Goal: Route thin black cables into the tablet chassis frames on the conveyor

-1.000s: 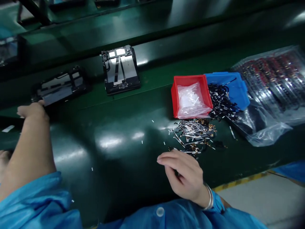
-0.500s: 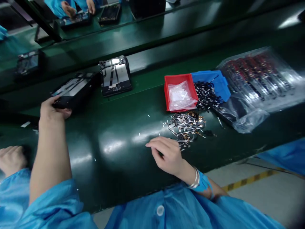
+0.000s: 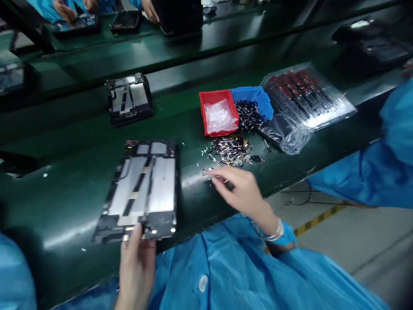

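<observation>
My left hand (image 3: 138, 262) grips the near edge of an open tablet-like device (image 3: 142, 189), thumb on top, with its silver panels and black strips facing up. My right hand (image 3: 240, 189) pinches a small metallic piece (image 3: 205, 172) between thumb and fingertip, just left of the near side of a pile of small silver and black parts (image 3: 230, 150). Behind the pile sits a red bin (image 3: 203, 113) with clear plastic bags inside, touching a blue bin (image 3: 265, 103) full of thin black parts.
A second opened device (image 3: 130, 98) lies at the back left of the green bench (image 3: 180, 107). Clear plastic trays (image 3: 306, 94) with red parts stand right of the bins, beside a crumpled plastic bag (image 3: 293, 135). Blue sleeves (image 3: 355, 176) of a person reach in at the right.
My left hand has brought the device from the back left to the near front, turning it flatter to view. My right hand now holds a small piece at its fingertips. The view has shifted right.
</observation>
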A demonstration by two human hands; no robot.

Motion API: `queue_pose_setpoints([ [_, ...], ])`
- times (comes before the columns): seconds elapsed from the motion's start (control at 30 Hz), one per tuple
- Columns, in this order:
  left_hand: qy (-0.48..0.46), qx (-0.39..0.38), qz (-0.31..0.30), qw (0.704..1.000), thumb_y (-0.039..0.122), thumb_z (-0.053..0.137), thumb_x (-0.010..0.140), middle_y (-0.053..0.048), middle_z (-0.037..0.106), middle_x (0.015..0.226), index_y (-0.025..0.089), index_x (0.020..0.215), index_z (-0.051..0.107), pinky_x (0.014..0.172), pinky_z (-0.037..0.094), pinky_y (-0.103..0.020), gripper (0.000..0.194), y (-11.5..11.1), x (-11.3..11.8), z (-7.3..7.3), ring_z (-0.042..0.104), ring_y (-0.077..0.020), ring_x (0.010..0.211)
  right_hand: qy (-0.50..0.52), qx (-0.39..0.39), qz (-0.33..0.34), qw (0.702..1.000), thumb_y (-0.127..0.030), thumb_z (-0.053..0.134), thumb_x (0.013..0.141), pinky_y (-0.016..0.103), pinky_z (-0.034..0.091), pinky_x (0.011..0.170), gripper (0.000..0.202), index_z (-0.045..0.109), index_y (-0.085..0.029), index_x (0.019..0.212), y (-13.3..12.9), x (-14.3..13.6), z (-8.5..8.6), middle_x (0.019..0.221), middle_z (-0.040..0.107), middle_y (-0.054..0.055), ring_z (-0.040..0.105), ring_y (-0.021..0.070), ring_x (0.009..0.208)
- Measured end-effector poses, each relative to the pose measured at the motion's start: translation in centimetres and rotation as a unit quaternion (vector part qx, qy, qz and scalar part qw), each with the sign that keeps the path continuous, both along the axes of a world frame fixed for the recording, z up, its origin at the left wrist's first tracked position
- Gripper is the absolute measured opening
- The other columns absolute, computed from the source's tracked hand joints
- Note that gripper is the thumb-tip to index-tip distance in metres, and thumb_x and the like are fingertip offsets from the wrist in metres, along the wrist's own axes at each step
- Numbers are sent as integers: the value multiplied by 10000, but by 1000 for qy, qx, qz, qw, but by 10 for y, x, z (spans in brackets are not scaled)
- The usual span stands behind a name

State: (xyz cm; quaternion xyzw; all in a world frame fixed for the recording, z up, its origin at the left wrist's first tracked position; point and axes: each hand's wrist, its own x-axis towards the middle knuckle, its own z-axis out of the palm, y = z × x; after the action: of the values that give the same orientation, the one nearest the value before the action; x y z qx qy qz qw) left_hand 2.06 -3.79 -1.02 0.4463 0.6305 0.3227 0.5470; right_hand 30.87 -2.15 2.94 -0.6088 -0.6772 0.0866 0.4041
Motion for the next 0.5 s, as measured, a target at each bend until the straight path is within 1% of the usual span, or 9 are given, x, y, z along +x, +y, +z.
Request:
queue_pose_setpoints([
  [0.03,-61,-42,16,997,474,630,824,20,680,980,336,994,626,727,568,-319,219,-11,12,-3,644,-223,942,-31,-55,-20,998,-145,549,862,229,495,604,157,699,-186,884,-8,12,3,783,737,-5,648,106,609],
  [0.07,-112,-80,31,990,478,667,800,11,697,935,301,904,667,702,576,-316,206,-19,24,-4,660,-221,893,-81,-110,-40,990,-145,581,842,228,465,570,126,699,-189,844,-14,23,5,749,729,-12,640,111,590],
  [0.13,-225,-170,32,959,442,754,736,-28,722,946,244,805,718,679,577,-302,213,-29,43,-1,671,-245,933,-190,-205,-67,958,-137,635,802,240,408,534,80,693,-186,781,-21,35,6,715,722,-5,649,135,604],
  [0.17,-269,-216,7,939,427,768,729,-57,725,1008,227,826,740,680,573,-297,225,-31,49,2,661,-267,1003,-238,-242,-74,938,-136,650,793,249,392,537,66,693,-182,774,-22,36,6,735,730,12,666,155,643],
  [0.23,-313,-294,-88,898,421,745,762,-120,706,1123,198,963,756,692,559,-295,300,-33,53,10,640,-296,1086,-305,-295,-72,903,-146,649,803,266,378,550,52,697,-169,805,-19,30,5,804,744,51,689,192,718],
  [0.3,-326,-335,-195,862,412,741,774,-165,709,1108,171,1053,742,720,542,-296,369,-30,51,18,670,-292,1028,-339,-330,-55,879,-144,606,837,279,368,554,95,700,-154,847,-14,19,4,849,746,81,697,212,756],
  [0.37,-327,-305,-269,853,404,740,781,-170,723,1062,166,1080,734,758,525,-294,382,-22,48,28,690,-265,958,-360,-356,-37,861,-116,543,863,289,354,548,161,702,-139,869,-9,10,5,857,744,100,700,221,767],
  [0.43,-314,-228,-309,868,398,715,812,-147,724,1068,189,1099,726,784,514,-295,355,-7,48,40,685,-246,951,-379,-372,-27,847,-95,498,871,294,337,538,209,705,-122,879,-4,7,8,861,744,121,700,225,766],
  [0.5,-280,-154,-330,888,376,683,843,-115,724,1078,222,1110,718,809,513,-302,309,13,55,51,679,-238,968,-395,-380,-15,836,-92,491,861,293,325,538,223,711,-117,882,2,9,14,868,746,131,698,223,760],
])
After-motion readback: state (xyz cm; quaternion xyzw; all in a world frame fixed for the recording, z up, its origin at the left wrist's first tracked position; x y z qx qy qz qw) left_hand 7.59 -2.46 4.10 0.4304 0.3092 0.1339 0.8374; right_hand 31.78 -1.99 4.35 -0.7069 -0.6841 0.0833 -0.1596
